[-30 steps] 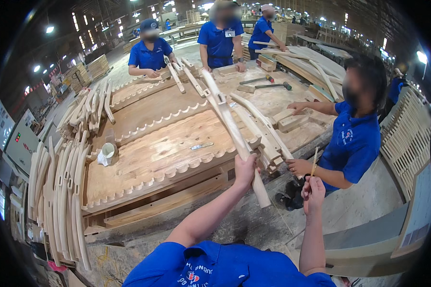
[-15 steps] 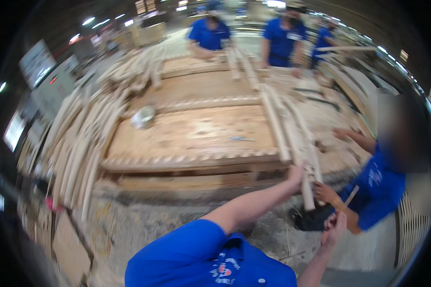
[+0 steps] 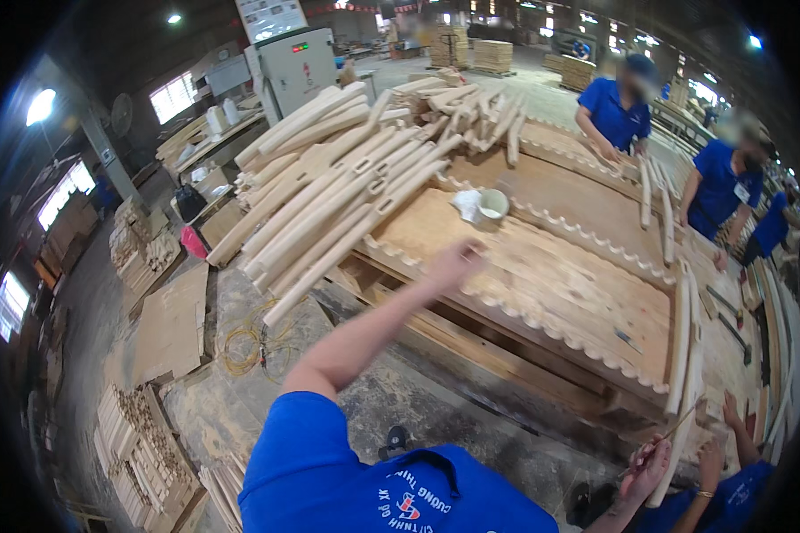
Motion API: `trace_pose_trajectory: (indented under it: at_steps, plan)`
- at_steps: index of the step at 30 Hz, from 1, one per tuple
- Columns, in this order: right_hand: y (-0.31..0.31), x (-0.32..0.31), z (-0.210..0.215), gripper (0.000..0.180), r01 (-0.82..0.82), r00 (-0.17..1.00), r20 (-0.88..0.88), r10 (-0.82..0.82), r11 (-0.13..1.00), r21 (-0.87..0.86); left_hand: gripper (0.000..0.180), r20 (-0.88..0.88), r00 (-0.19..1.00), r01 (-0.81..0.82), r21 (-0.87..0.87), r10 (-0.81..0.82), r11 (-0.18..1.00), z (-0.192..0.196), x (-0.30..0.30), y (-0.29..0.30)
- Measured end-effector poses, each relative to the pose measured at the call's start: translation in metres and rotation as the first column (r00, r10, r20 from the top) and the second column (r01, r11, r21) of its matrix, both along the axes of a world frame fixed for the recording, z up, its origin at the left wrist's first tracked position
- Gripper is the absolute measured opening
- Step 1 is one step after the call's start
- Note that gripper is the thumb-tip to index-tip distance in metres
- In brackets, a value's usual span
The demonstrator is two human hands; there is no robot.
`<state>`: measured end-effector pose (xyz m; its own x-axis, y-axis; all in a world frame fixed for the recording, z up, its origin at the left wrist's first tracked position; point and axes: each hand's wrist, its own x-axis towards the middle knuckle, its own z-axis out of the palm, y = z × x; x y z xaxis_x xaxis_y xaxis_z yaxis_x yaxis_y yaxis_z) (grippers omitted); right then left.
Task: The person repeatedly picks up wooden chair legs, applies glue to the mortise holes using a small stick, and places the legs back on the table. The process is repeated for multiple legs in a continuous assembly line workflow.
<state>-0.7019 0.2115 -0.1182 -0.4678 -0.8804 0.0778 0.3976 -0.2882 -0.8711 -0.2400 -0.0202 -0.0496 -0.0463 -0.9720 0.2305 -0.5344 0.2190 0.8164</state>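
My left hand (image 3: 460, 264) is stretched forward over the near edge of a wooden worktable (image 3: 551, 306). Motion smears its fingers, and I make out nothing held in it. A whitish cup (image 3: 492, 204) with a crumpled white bag (image 3: 467, 205) beside it lies just beyond that hand. At the lower right, my right hand (image 3: 646, 464) is closed around a thin wooden stick (image 3: 682, 419), whose tip points up and away. Close to it are long pale wooden pieces (image 3: 682, 355) along the table's right side and a co-worker's hands (image 3: 711, 462).
Many shaped wooden bars (image 3: 329, 191) are piled on the table's left end, overhanging its edge. Scalloped strips (image 3: 556, 342) run along the tabletop, with a small blue tool (image 3: 628, 340) there. Cardboard (image 3: 173, 324) and a yellow cord (image 3: 240, 351) lie on the floor. Co-workers (image 3: 618, 111) stand across the table.
My view has swung left. My left hand has left the long wooden pieces at the right and reached across toward the cup. My right hand still holds the stick.
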Motion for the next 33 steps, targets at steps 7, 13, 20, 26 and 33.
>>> trace_pose_trajectory:
  at_steps: [7, 13, 20, 26, 33]
  plan:
    - [-0.08, 0.143, -0.009, 0.01, -0.195, 0.981, -0.001, 0.196, 0.979, 0.057, 0.039, 0.774, 0.197, -0.629, -0.37, 0.601, 0.683, 0.054, 0.354, 0.035]
    - [-0.117, 0.241, 0.004, 0.011, -0.266, 0.964, 0.001, 0.267, 0.96, 0.091, 0.059, 0.928, 0.166, -0.616, -0.166, 0.333, 0.77, 0.036, 0.437, 0.027]
    - [-0.124, 0.284, 0.013, 0.015, -0.319, 0.942, -0.081, 0.327, 0.943, 0.092, 0.049, 0.888, 0.083, -0.595, -0.321, 0.453, 0.737, 0.04, 0.449, 0.0]
    - [-0.133, 0.281, 0.007, 0.014, -0.323, 0.946, 0.013, 0.322, 0.944, 0.064, 0.049, 0.845, -0.077, -0.339, -0.521, 0.529, 0.783, 0.13, 0.432, -0.002]
    - [-0.16, 0.276, 0.016, 0.012, -0.401, 0.915, -0.016, 0.402, 0.914, 0.058, 0.069, 0.354, 0.882, -0.343, 0.026, 0.312, 0.939, 0.141, 0.393, 0.046]
